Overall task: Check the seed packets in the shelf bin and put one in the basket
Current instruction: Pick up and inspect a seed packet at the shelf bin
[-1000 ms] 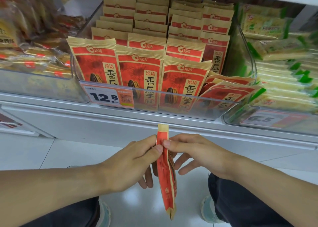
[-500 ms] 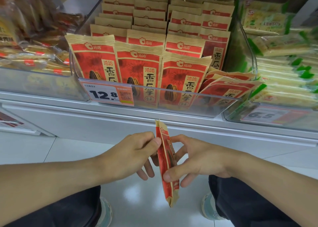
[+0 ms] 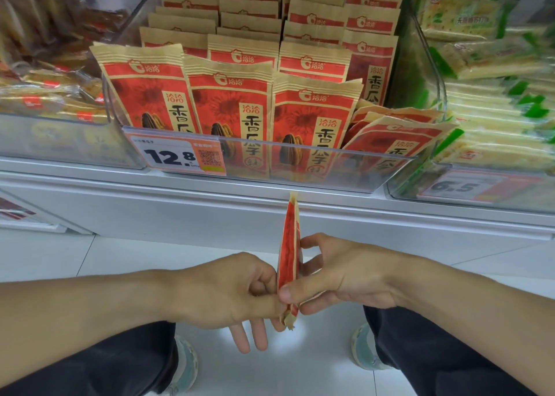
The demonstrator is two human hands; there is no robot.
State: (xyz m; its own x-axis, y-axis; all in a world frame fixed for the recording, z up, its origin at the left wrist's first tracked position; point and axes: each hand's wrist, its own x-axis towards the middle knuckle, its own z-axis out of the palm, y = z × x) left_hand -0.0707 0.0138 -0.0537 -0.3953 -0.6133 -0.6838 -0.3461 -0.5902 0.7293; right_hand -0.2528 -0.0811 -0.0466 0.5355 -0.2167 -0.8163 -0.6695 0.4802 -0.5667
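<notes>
One red and tan seed packet (image 3: 289, 245) stands edge-on between my hands, below the shelf front. My left hand (image 3: 228, 293) pinches its lower part from the left. My right hand (image 3: 342, 278) grips it from the right, thumb low on the packet. The clear shelf bin (image 3: 315, 170) above holds several rows of the same red seed packets (image 3: 231, 107), upright, with a few lying tilted at its right end. No basket is in view.
A price tag reading 12.8 (image 3: 177, 155) sits on the bin's front. A clear bin of green and white packs (image 3: 492, 110) stands to the right, brownish snack packs (image 3: 45, 74) to the left. White floor tiles and my shoes lie below.
The packet has risen a little and stayed edge-on. My right hand slid down it, thumb now near the bottom; my left hand's pinch also moved lower.
</notes>
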